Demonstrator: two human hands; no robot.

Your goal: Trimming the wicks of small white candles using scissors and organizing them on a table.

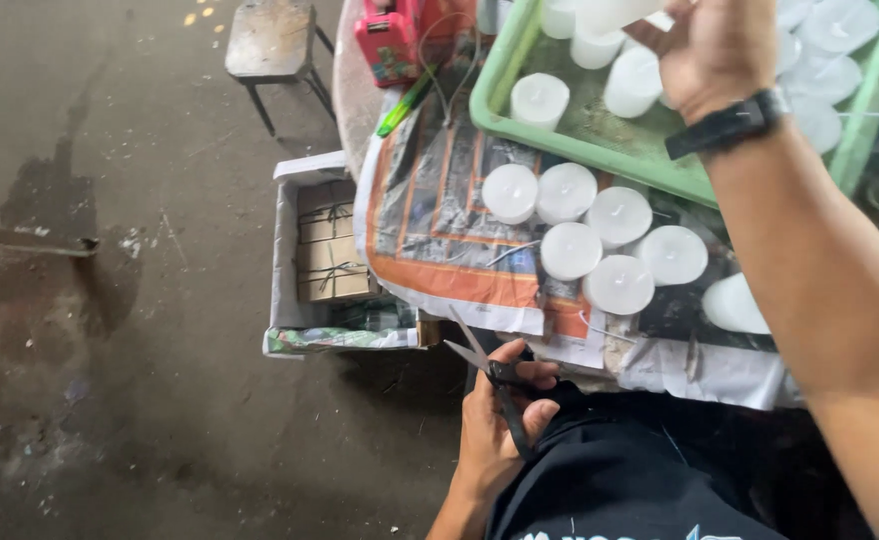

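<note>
The left hand (495, 420) is clenched around a pair of scissors (495, 375), held low by the person's lap with the blades parted and pointing toward the bench (355, 95). The right hand (715, 50) reaches up over the green tray (600, 140) and grasps a white candle (610, 14) at its far end. Between the two hands, six candles (600, 235) stand together on newspaper (450, 240), apparently already handled; another lies just beside the right forearm. Many more candles sit in the tray around the right hand, so, judging by the counts, most of the work remains.
</note>
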